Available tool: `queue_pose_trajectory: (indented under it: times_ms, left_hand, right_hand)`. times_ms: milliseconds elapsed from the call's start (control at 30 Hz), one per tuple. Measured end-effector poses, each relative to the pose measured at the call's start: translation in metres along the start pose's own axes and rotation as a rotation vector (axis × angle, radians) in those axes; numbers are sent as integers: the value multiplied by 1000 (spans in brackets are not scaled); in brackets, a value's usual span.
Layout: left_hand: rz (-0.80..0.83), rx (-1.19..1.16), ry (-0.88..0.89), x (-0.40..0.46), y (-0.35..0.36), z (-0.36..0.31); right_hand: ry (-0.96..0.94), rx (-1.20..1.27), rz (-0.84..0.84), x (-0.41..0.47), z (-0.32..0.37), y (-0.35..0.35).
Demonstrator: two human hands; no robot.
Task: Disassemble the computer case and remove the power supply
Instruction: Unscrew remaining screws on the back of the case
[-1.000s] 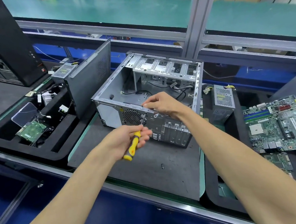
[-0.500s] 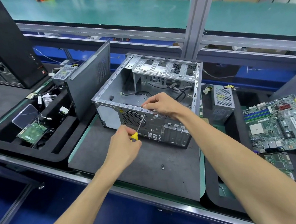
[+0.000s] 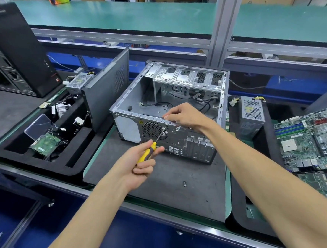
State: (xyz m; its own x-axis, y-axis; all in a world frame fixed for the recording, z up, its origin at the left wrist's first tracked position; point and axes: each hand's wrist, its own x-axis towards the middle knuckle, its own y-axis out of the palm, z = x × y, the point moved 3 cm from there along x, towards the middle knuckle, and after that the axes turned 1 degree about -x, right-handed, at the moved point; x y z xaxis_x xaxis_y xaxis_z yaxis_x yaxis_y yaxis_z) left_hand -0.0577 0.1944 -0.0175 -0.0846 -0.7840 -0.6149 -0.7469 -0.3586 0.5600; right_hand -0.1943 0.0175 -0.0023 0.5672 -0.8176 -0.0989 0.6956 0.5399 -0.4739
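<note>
The open case lies on its side in the middle of the grey mat, its rear panel facing the near edge, and a removed power supply stands just past the mat's right edge. The left hand grasps the yellow screwdriver, whose handle, hidden behind the hand half a second ago, now shows, its tip at the panel's top edge by the fan grille. The right hand has not moved, its curled fingers pinching the case's upper rear rim, and a loose screw lies on the mat toward the near edge.

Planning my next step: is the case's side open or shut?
Open: the computer case lies with no panel on top, its bare interior and cables showing.
</note>
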Motion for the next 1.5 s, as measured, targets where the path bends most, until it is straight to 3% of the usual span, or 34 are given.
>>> queue_pose_trajectory:
  times_ms: [167, 300, 367, 433, 500, 567, 633, 667, 733, 933, 1000, 1167, 1333, 1400, 1500]
  left_hand:
    - [-355, 561, 366, 0, 1, -4]
    - [-690, 1340, 777, -17, 0, -7]
    - [-749, 1509, 850, -20, 1, -5]
    - [-604, 1350, 778, -14, 4, -2]
    - [-381, 779, 500, -6, 4, -1]
    - [-151, 114, 84, -6, 4, 2]
    - [-8, -264, -144, -9, 4, 3]
    - [31, -269, -172, -10, 6, 4]
    - [16, -41, -107, -8, 12, 5]
    - [-614, 1261, 681, -14, 7, -4]
    - [-678, 1425, 800, -16, 0, -6]
    - [-440, 1066, 570, -6, -5, -5]
    - [-57, 127, -29, 0, 3, 5]
    - [71, -157, -172, -4, 3, 5]
    - [50, -88, -141, -4, 2, 8]
  right_hand:
    - [10, 4, -8, -1, 0, 0]
    - [14, 13, -14, -2, 0, 0]
    - [11, 7, -16, -2, 0, -1]
    - [4, 1, -20, -1, 0, 0]
    - [2, -7, -21, -1, 0, 0]
    - [1, -11, -18, 0, 0, 1]
    - [0, -9, -19, 0, 0, 0]
    - [0, -10, -20, 0, 0, 0]
    - [6, -14, -23, 0, 0, 0]
    - [17, -6, -36, 0, -1, 1]
    - [16, -6, -38, 0, -1, 1]
    - [-1, -29, -41, 0, 1, 1]
    - [-13, -63, -52, -2, 3, 0]
    - [-11, -64, -50, -2, 4, 0]
    - [-7, -71, -46, -3, 3, 0]
